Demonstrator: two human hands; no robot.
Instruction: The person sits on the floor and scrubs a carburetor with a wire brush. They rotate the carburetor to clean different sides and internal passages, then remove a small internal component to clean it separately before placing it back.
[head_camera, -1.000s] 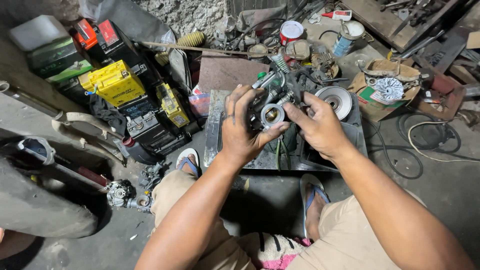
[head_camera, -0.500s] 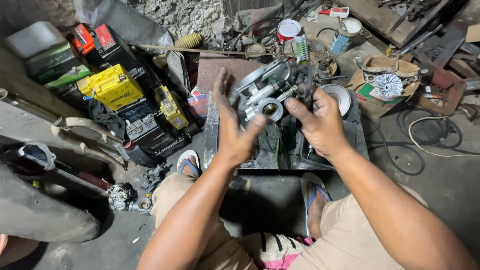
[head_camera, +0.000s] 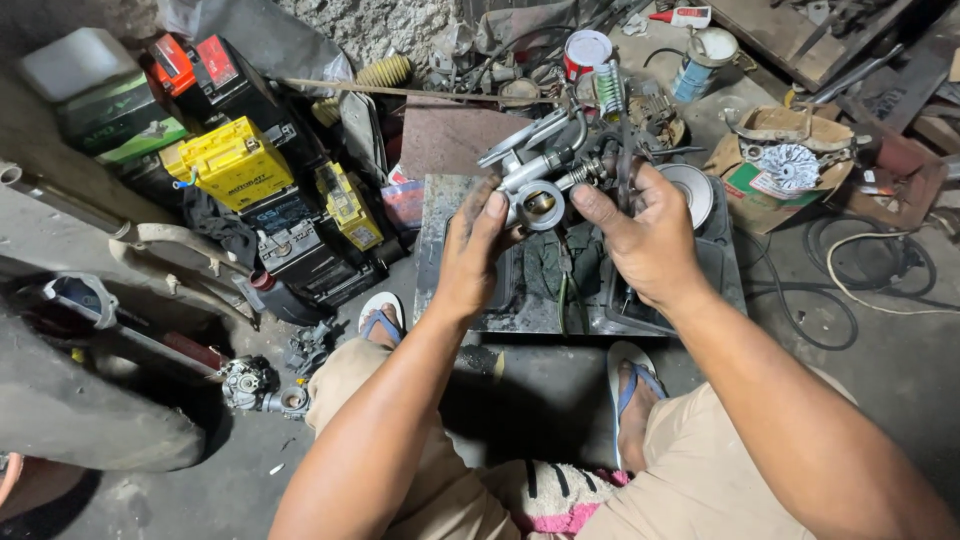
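Left hand (head_camera: 478, 255): gripping the carburetor (head_camera: 545, 190) from its left side, thumb lying against the round bore, fingers wrapping behind the body.
Right hand (head_camera: 648, 235): clasping the carburetor's right side, thumb reaching toward the bore, fingers closing around a threaded, spring-wound stem.
Carburetor position: being held in the air between both hands, above the dark metal tray (head_camera: 440, 215) on the floor.
Carburetor axis: long axis is running from lower left up to upper right; the round bore is facing the camera.
Surroundings: yellow battery (head_camera: 235, 160) sitting well to the left; white-lidded can (head_camera: 586, 50) standing beyond; blue sandals on both feet below.
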